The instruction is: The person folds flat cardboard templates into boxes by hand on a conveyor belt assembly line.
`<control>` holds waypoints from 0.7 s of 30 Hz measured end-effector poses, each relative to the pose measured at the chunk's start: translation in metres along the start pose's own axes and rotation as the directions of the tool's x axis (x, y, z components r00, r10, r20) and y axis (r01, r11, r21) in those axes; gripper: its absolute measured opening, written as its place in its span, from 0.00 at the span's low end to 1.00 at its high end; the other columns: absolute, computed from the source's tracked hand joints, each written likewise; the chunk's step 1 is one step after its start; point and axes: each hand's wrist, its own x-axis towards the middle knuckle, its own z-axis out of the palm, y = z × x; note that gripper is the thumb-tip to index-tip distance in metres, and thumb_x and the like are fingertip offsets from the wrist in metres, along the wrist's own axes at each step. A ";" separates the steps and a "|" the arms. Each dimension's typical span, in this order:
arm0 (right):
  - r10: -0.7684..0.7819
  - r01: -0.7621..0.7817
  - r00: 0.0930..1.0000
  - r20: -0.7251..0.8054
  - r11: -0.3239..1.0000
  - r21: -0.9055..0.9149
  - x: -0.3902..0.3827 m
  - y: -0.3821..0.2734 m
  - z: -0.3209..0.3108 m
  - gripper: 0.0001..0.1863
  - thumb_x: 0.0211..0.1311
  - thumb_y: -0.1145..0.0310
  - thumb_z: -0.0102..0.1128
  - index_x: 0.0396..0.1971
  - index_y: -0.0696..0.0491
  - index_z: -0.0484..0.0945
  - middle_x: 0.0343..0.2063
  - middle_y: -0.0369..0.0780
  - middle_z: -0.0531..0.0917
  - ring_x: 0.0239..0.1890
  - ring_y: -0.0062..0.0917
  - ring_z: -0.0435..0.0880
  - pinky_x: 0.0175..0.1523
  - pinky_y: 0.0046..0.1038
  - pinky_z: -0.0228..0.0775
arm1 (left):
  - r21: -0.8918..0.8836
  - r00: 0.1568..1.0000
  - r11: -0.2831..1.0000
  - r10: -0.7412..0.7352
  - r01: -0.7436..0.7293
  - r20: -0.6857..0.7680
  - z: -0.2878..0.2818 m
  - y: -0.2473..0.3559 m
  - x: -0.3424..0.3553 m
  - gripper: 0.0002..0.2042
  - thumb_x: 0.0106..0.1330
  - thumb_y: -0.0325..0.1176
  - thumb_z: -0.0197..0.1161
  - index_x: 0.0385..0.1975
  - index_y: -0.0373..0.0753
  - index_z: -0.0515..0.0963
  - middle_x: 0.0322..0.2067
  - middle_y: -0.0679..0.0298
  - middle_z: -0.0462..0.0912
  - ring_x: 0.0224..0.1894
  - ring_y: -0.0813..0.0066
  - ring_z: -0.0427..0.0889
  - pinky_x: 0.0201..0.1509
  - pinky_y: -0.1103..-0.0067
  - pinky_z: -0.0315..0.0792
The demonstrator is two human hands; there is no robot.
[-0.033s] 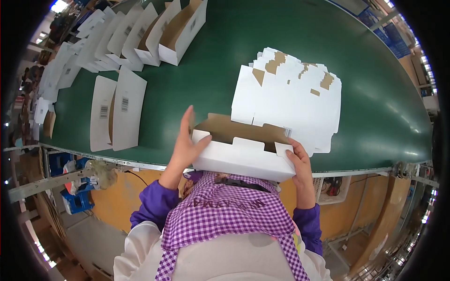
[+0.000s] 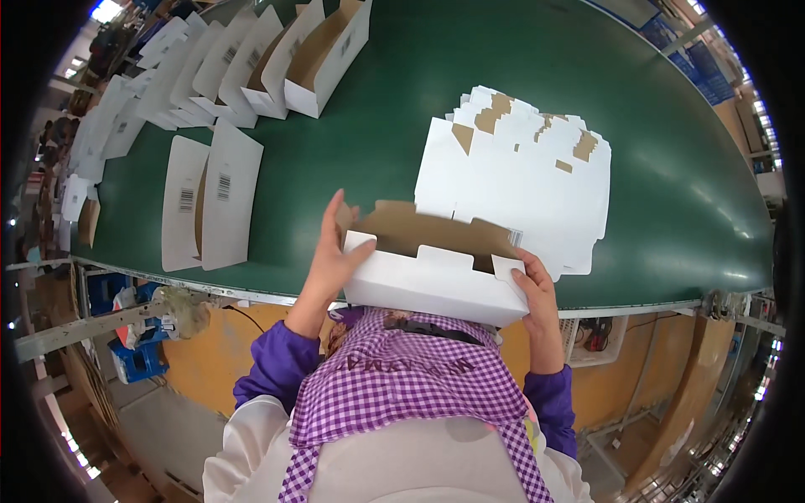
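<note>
My left hand point(image 2: 334, 260) grips the left end of a white cardboard box point(image 2: 423, 283), its thumb over the front wall and its index finger raised along the end flap. The box is open at the top, showing a brown inside and upright tabs. My right hand point(image 2: 537, 289) holds the right end, thumb at the front corner and fingers round the side. The box is at the near edge of the green table point(image 2: 679, 218). Just behind it lies a stack of flat white cardboard blanks point(image 2: 511, 176), some with brown patches showing.
Two upright folded white boxes point(image 2: 226, 197) stand to the left, with a row of several more point(image 2: 323, 59) at the back left. A blue crate point(image 2: 696, 63) is beyond the far right edge. A white basket point(image 2: 599, 344) sits below the table edge at the right.
The box's left end and back flap have risen very slightly with my left hand. Everything else looks the same.
</note>
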 end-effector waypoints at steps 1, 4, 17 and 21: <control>-0.007 0.007 1.000 -0.003 1.000 0.000 0.000 0.001 -0.002 0.19 0.57 0.81 0.49 0.51 0.59 0.69 0.48 0.40 0.75 0.49 0.23 0.75 0.52 0.25 0.69 | -0.379 0.964 0.887 -0.234 0.264 0.126 0.002 -0.005 0.001 0.40 0.54 0.18 0.58 0.67 0.45 0.47 0.60 0.49 0.60 0.62 0.63 0.62 0.63 0.72 0.59; -0.003 0.004 1.000 -0.024 1.000 0.023 0.001 0.005 -0.004 0.20 0.56 0.81 0.50 0.51 0.59 0.69 0.48 0.40 0.76 0.48 0.24 0.76 0.50 0.25 0.70 | -0.408 0.954 0.864 -0.241 0.294 0.177 -0.001 -0.014 -0.001 0.40 0.57 0.16 0.52 0.68 0.48 0.42 0.60 0.49 0.61 0.62 0.63 0.63 0.62 0.73 0.59; 0.020 -0.015 0.999 -0.044 0.994 0.108 0.005 0.010 -0.007 0.19 0.56 0.81 0.49 0.50 0.59 0.70 0.46 0.41 0.76 0.46 0.25 0.77 0.48 0.25 0.72 | -0.273 0.945 0.928 -0.177 0.254 0.276 -0.005 -0.031 -0.014 0.10 0.64 0.27 0.51 0.39 0.38 0.80 0.59 0.57 0.65 0.61 0.69 0.64 0.60 0.78 0.59; -0.033 0.033 0.999 -0.031 0.999 0.010 0.011 0.003 -0.009 0.19 0.55 0.81 0.51 0.50 0.60 0.71 0.47 0.41 0.75 0.49 0.25 0.75 0.52 0.26 0.69 | -0.319 0.909 0.878 -0.247 0.356 0.336 -0.010 -0.031 -0.005 0.19 0.62 0.22 0.53 0.54 0.37 0.69 0.52 0.60 0.68 0.53 0.72 0.68 0.59 0.81 0.60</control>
